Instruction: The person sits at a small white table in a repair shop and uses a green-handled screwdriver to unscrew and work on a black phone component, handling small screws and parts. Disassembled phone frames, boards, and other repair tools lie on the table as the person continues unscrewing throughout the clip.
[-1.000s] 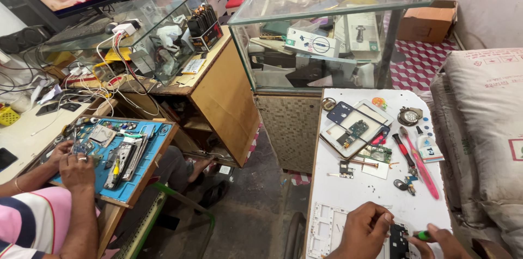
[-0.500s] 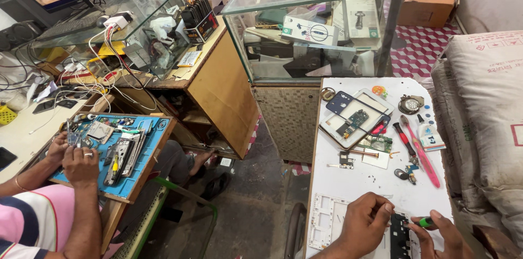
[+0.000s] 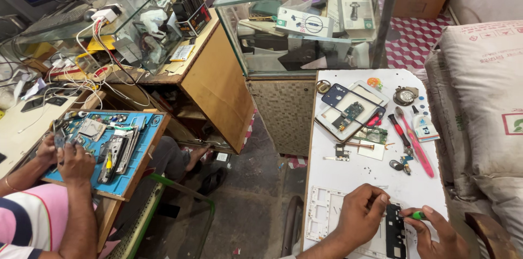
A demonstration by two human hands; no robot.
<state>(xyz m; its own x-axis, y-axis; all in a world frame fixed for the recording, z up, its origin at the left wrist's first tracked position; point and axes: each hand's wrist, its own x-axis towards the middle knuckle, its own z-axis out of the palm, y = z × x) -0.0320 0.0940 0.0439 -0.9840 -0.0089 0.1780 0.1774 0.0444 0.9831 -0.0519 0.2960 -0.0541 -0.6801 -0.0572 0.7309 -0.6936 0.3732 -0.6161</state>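
At the near edge of the white bench (image 3: 354, 174), the left hand (image 3: 360, 220) presses down with curled fingers on a black phone frame (image 3: 395, 232), pinning it flat over a white plastic tray (image 3: 321, 216). The right hand (image 3: 436, 232) is closed in a pinch around a green-handled screwdriver (image 3: 417, 215), its tip pointing at the frame's upper end. The frame looks thin, light and stiff but easy to bend or crack, so it is best steadied along its long edges rather than across the open middle; it would likely skid on the smooth tray unless held down. Further back on the bench lie an opened phone with its circuit board showing (image 3: 348, 112), a red-handled tool (image 3: 401, 131), a pink tool (image 3: 417, 147) and a small round metal case (image 3: 405, 95). To the left, another person's hands (image 3: 71, 155) work over a blue repair mat (image 3: 122, 153) on a separate wooden desk.
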